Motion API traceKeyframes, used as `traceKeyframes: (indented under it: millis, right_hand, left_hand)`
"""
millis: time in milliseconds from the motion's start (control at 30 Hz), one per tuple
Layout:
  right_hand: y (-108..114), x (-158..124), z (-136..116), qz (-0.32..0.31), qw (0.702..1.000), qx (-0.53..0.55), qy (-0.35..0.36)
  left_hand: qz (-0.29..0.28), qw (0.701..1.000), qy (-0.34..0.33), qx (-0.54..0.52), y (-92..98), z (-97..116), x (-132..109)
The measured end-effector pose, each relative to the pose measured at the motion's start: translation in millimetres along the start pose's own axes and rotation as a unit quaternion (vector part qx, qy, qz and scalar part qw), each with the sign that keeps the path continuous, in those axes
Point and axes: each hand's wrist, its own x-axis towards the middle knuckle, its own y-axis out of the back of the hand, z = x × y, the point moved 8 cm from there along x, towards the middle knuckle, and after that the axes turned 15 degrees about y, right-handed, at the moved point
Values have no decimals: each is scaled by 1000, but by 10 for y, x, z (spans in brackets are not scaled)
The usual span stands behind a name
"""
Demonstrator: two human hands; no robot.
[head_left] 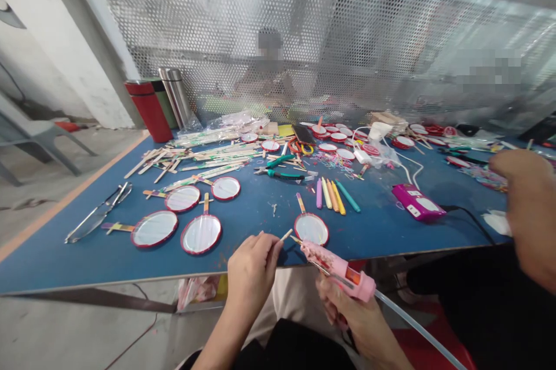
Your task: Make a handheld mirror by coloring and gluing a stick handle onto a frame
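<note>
My left hand (253,268) pinches a short wooden craft stick (286,234), its tip pointing up to the right. In my right hand (347,306) is a pink hot glue gun (336,268), with a long clear glue stick (419,329) running out of its back. The gun's nozzle is close to the stick's end; whether they touch I cannot tell. Just behind the nozzle lies a round mirror (311,230) with a red rim and a stick handle. Several similar mirrors, such as this round mirror (201,234), lie to the left.
Pliers (284,175) and coloured sticks (333,195) lie mid-table. Piled craft sticks (212,156), eyeglasses (99,212) and a red thermos (150,112) stand or lie left. A purple box (417,202) with cables is right, near a co-worker's arm (532,213). A perforated metal screen (304,40) backs the table.
</note>
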Motion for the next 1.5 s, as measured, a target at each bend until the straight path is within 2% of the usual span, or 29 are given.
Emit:
traceKeyframes:
  millis: [100,200,300,433,500,567,667,767,1033,1233,1367,1433,1500]
  right_hand:
    - [-86,-11,-93,-43,992,116,-20]
    - [16,34,-269,-37,976,212,-8]
    - [334,163,-434,22,966,257,6]
    - [952,469,-611,159,947,273,50]
    - [1171,669,-650,196,937,283,58]
    - [1301,878,-647,216,931,290,50]
    - [1394,1122,-605,234,938,255,24]
    - [1400,1241,-570,218,950,221,6]
    - [1475,1232,-554,170,980,100,4]
    - [1562,1322,-595,142,988,-55,9]
    - [1693,1397,-638,130,969,-211,7]
    - [1773,1435,-683,130,941,-312,5]
    - [1838,1471,-744,134,898,-420,1]
  left_hand:
    - [2,1000,2,3,2,2,3]
    - [2,1000,7,12,4,-6,6]
    - [-5,1000,5,17,-11,-18,5]
    - [-9,1000,-4,21,-37,-31,-2]
    - [-4,1000,-5,26,-41,-30,-4]
    - [2,999,-6,33,-44,-25,-4]
    - [8,999,-5,40,-48,-29,-5]
    - [3,999,-11,38,-66,-44,-12]
    - [10,999,-19,41,-78,-62,-16]
    - [9,999,-30,27,-58,-42,-10]
    - [1,999,-23,28,-46,-35,-2]
    - [0,999,-21,28,-41,-28,-6]
    - [0,999,-19,29,-39,-26,-11]
